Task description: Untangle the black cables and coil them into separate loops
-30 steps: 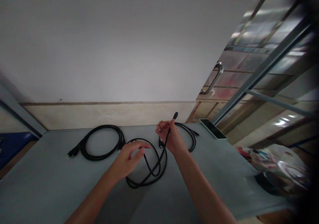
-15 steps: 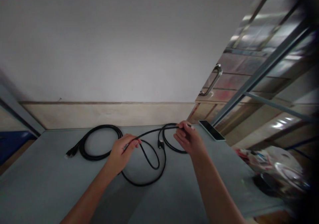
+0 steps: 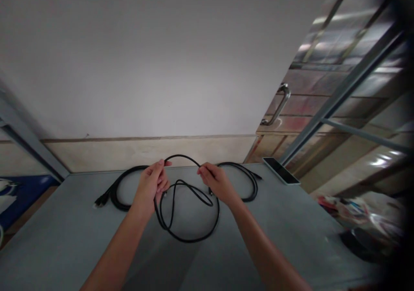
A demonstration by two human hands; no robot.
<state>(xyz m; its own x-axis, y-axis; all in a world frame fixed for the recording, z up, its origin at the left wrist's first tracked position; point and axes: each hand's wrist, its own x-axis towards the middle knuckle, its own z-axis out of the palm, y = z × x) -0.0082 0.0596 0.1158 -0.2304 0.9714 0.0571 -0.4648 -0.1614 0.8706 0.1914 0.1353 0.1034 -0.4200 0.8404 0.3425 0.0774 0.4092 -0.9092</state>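
Observation:
A thin black cable (image 3: 181, 156) arches between my two hands above the grey table. My left hand (image 3: 152, 181) pinches it on one side, fingers closed. On the other side my right hand (image 3: 217, 179) grips it between thumb and fingers. Below, the cable's loose loops (image 3: 190, 241) rest on the tabletop, crossing one another. A coiled black cable (image 3: 118, 200) with plug ends lies to the left, partly hidden behind my left hand. Another black coil (image 3: 254, 187) lies just right of my right hand, its tip pointing right; whether it joins the held cable I cannot tell.
The grey table (image 3: 97, 248) meets a pale wall (image 3: 174, 75) at the back. A phone-like slab (image 3: 281, 171) lies at the back right corner by a metal frame post (image 3: 300, 137). Plastic-wrapped clutter (image 3: 362, 213) and a dark round object (image 3: 359, 241) sit at the right.
My hands have come closer together, the right one moving left, and the cable between them has bent from a nearly straight span into an arch. The loops beneath have shifted.

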